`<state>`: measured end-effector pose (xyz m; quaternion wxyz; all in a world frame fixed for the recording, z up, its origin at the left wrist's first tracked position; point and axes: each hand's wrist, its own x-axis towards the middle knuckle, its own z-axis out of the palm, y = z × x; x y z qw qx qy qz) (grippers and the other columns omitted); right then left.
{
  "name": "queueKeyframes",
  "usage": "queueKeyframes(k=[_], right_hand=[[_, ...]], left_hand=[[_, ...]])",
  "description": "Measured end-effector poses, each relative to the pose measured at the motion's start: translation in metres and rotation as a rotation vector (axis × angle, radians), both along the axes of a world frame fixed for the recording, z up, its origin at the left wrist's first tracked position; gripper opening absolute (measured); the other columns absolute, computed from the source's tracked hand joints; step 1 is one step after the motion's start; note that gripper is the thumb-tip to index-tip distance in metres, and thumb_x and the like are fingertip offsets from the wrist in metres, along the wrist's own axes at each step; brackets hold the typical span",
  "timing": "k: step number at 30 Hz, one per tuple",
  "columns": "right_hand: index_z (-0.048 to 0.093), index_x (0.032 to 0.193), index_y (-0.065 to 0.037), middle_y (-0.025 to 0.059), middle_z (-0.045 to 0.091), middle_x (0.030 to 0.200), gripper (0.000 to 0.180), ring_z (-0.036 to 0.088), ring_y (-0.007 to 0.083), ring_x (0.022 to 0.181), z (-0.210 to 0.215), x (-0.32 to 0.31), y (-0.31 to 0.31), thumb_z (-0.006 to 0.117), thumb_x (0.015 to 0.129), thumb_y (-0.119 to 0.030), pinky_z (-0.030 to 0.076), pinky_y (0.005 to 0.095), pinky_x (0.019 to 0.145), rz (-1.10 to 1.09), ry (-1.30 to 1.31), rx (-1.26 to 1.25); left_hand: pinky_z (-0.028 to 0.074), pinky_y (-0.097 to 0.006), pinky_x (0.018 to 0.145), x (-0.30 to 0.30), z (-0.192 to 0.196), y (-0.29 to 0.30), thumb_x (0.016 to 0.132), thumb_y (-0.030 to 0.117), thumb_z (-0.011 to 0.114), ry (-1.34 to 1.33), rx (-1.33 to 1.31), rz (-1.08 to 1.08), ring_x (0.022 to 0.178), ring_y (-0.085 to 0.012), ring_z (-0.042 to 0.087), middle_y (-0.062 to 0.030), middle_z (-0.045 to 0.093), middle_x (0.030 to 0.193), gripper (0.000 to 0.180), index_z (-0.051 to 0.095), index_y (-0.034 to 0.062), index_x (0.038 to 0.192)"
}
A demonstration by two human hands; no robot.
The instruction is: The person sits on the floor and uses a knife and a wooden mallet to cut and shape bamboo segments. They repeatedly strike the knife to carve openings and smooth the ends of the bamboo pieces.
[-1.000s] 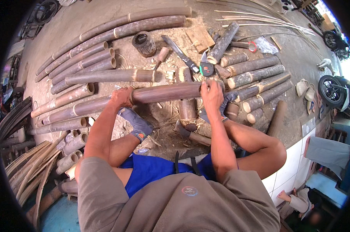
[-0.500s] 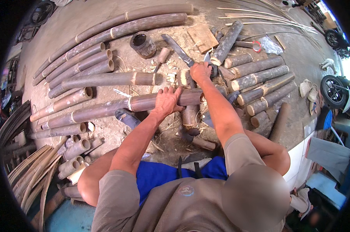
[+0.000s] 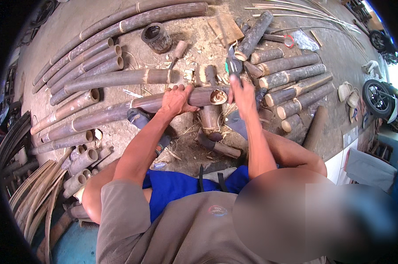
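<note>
While the left hand (image 3: 178, 100) curls its fingers over bamboo (image 3: 150, 103), the right hand (image 3: 243, 93) clamps a just-lifted machete (image 3: 225, 36), occupying both.

Bamboo pole (image 3: 148, 102) smooth w/ slight gloss, wood brd (image 3: 233, 30) matt, plastic bag (image 3: 305, 40) shiny.

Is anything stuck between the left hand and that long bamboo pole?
No, nothing I can see. The left hand is right on the long bamboo pole, touching it near its open end.
</note>
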<state>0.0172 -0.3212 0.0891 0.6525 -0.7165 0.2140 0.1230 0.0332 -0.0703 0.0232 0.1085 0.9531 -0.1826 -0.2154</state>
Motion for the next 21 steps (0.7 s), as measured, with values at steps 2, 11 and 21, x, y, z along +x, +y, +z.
queueKeyframes(k=[2,11,21], right_hand=[[0.06,0.108,-0.001,0.0044,0.06,0.067,0.038,0.057,0.0134,0.057,-0.003,-0.052,0.009,0.068,0.1,-0.037,0.046,0.0313,0.054,-0.042,-0.292,-0.04],[0.062,0.114,0.002,0.0104,0.069,0.075,0.025,0.068,0.0211,0.065,-0.008,-0.172,0.013,0.062,0.098,-0.017,0.054,0.0372,0.066,-0.199,-0.111,-0.175],[0.038,0.158,-0.006,0.0335,0.069,0.11,0.06,0.067,0.0528,0.101,-0.014,-0.198,0.035,0.055,0.102,-0.019,0.052,0.0558,0.084,0.131,-0.004,-0.477]], left_hand=[[0.052,-0.054,0.096,0.003,-0.005,-0.01,0.062,0.071,0.085,-0.051,-0.05,-0.021,0.113,-0.0388,0.067,-0.0178,0.07,0.115,0.096,0.059,0.0175,0.137],[0.055,-0.052,0.092,0.012,-0.013,-0.039,0.069,0.083,0.072,-0.008,-0.118,-0.084,0.108,-0.0411,0.07,-0.0244,0.072,0.109,0.1,0.059,0.0117,0.138],[0.054,-0.051,0.095,0.013,0.006,-0.053,0.089,0.083,0.049,0.097,-0.048,0.012,0.11,-0.0401,0.071,-0.025,0.074,0.112,0.089,0.065,0.0076,0.133]])
